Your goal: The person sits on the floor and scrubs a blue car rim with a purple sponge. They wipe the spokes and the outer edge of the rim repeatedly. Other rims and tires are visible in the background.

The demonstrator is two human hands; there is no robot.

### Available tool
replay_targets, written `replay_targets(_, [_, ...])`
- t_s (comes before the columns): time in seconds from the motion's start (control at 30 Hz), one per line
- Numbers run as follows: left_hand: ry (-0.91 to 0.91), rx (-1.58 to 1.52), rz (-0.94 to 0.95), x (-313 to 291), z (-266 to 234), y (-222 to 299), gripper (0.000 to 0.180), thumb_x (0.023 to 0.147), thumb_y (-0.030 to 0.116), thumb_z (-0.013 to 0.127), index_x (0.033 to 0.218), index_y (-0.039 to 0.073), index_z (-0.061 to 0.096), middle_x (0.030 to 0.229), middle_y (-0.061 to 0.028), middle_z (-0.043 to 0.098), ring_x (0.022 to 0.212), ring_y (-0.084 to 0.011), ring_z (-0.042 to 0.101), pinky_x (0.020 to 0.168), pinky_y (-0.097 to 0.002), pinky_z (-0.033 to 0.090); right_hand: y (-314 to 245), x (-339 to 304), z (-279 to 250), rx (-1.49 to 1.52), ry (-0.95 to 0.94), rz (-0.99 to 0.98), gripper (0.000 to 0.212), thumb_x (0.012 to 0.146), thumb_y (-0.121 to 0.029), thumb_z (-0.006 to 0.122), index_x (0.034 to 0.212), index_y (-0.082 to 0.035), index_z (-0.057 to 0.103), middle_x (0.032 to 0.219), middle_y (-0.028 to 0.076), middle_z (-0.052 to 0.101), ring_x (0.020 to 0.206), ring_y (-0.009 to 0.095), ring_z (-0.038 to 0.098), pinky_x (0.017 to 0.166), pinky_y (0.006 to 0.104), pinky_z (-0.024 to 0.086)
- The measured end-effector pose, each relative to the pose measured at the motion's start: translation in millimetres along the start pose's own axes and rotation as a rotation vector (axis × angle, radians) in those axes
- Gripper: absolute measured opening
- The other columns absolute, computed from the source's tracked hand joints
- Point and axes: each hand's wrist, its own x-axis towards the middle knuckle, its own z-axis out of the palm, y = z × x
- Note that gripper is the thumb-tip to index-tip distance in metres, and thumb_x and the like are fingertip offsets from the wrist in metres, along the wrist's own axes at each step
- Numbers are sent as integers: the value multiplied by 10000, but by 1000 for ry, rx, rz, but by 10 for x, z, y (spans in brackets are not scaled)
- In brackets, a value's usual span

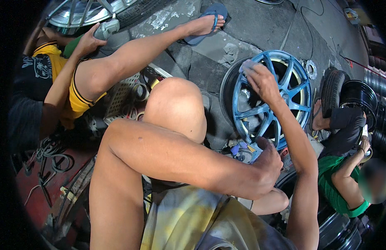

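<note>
A blue multi-spoke car wheel (265, 110) leans tilted in front of me, right of my raised knee. On its upper left rim, my right hand (261, 79) presses a small pale blue-grey sheet (245, 66); whether this is cloth or sandpaper is not clear. My left forearm crosses in front of my body to the wheel's lower edge. There my left hand (268, 164) is curled against the rim, its fingers partly hidden. Dark patches show on the blue spokes near the lower rim.
At the left, a person in yellow shorts holds a grey-green power tool (106, 29) beside another wheel (82, 12). A person in green crouches at the right, near a tyre (333, 89) and black rims (358, 96). A perforated crate (122, 98) and coiled cords (53, 156) lie left of me.
</note>
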Motion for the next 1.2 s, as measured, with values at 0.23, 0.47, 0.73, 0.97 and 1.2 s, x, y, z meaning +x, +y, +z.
replay_targets(0.23, [99,36,-57,-55,88,-49,369,836,272,634,1092,28,739,1143,-224,678,1139,-370,603,995,-539,433,-798,-803,302,77,-118,-124,394,847,-86,642,1235,-21,639,1295,146,615,1267,290,561,1089,406,449])
replay_targets(0.47, [-97,-7,102,51,84,39,399,846,264,648,1141,5,718,1190,-247,660,1135,-391,605,967,-593,441,-39,67,154,-33,-28,109,231,926,-145,586,1081,-3,682,1217,192,633,1134,348,605,989,419,493])
replay_targets(0.73, [-22,59,62,-71,173,21,401,848,270,643,1153,21,721,1199,-216,671,1158,-387,600,965,-606,444,-767,-1420,190,-240,-602,-570,376,832,-136,586,1195,-64,652,1329,74,602,1351,259,474,1257,442,168])
replay_targets(0.97, [-110,65,20,56,318,140,398,866,264,618,1163,18,715,1180,-210,675,1180,-383,581,967,-603,446,-343,-364,226,-178,-219,-410,418,830,-78,563,1240,-19,613,1371,188,567,1332,324,497,1128,437,401])
replay_targets(1.2, [-83,108,44,74,220,7,395,874,274,603,1161,29,720,1174,-225,673,1167,-381,588,962,-603,446,1808,-282,-319,-327,225,571,297,931,-277,587,1013,-16,705,1013,239,688,958,433,654,856,506,510])
